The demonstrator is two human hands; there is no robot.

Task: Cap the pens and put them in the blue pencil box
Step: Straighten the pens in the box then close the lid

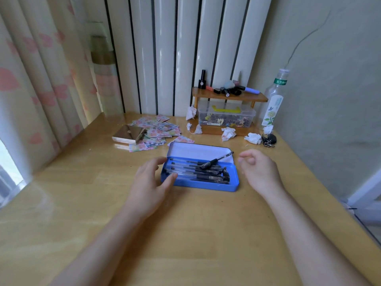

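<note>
Where the bench (86,203) is bare in the middle, a blue box (198,185) is seen lying open, its lid (195,150) tipped back on the far side. Capped pens (198,172) are packed lengthwise inside the box, and one more pen (217,160) is laid slantwise across them, its far end resting on the lid's edge.

The left hand (149,182) is held at the box's left end, fingers spread, with the thumb touching the near left rim and the fingertips reaching the far left corner; nothing is pinched in it. The right hand (258,170) is held just off the box's right end, apart from it, fingers loosely curled and empty.

Behind the box, a scatter of flowered cards (159,131) is spread on the bench, with a gold case (128,134) lying on their left part. At the far right, a small wooden shelf (228,97) is loaded with cosmetics on top, and a clear tub (226,116) is lodged beneath it. Crumpled tissues (227,134) are strewn around the shelf's foot. A clear bottle (273,104) stands just right of the shelf, and dark keys (269,139) lie near its base.
</note>
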